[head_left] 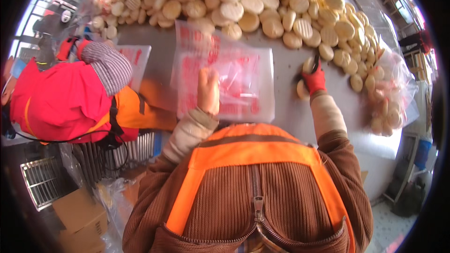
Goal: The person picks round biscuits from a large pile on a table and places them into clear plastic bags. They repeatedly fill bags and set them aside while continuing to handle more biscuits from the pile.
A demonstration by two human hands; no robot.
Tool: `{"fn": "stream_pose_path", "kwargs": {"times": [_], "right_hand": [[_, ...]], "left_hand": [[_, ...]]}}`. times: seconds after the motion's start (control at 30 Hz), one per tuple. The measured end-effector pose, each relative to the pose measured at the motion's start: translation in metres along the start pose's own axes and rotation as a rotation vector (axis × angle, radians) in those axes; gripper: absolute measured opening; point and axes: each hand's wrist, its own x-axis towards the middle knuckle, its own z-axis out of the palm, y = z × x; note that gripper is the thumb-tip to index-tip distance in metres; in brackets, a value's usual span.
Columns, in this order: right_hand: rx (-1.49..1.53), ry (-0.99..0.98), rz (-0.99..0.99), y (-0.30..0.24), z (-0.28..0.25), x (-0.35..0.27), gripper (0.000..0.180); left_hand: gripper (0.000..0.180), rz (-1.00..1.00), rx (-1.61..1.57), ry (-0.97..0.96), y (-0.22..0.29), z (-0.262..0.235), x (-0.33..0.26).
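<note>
My left hand [208,90] rests on a stack of clear plastic bags with red print [234,77] on the grey table, its fingers pressed together on the top bag. My right hand [313,78], in a red and black glove, is closed on round pale biscuits; one [308,64] shows above the glove and another [302,90] just below it. A big heap of round ridged pale biscuits [262,4] covers the far side of the table and curves down the right.
A co-worker in a red jacket [61,98] with a striped sleeve stands at the left, beside another printed bag [136,58]. A filled clear bag of biscuits [389,98] lies at the right table edge. Wire racks [42,180] and cardboard boxes [79,215] sit lower left.
</note>
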Motion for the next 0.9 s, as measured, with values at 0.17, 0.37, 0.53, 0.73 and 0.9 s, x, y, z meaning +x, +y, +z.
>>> {"fn": "stream_pose_path", "kwargs": {"times": [0.17,0.37,0.53,0.73,0.9], "right_hand": [[1.461,-0.608,0.208,-0.093,-0.077,-0.108,0.068],[0.759,-1.325,-0.026,-0.165,-0.04,-0.129,0.068],[0.939,-1.133,0.37,-0.154,0.012,-0.115,0.052],[1.15,-1.183,0.633,-0.125,0.023,-0.118,0.045],[0.692,-1.054,-0.114,-0.132,0.035,-0.119,0.054]], "left_hand": [[0.007,-0.042,0.036,-0.054,0.012,0.02,-0.012],[0.008,0.159,0.214,-0.205,0.0,0.05,-0.021],[0.033,0.2,0.712,-0.43,0.013,0.041,-0.043],[0.034,0.294,0.49,-0.432,0.01,0.053,-0.042],[0.041,0.144,0.472,-0.681,0.005,0.071,-0.039]]}}
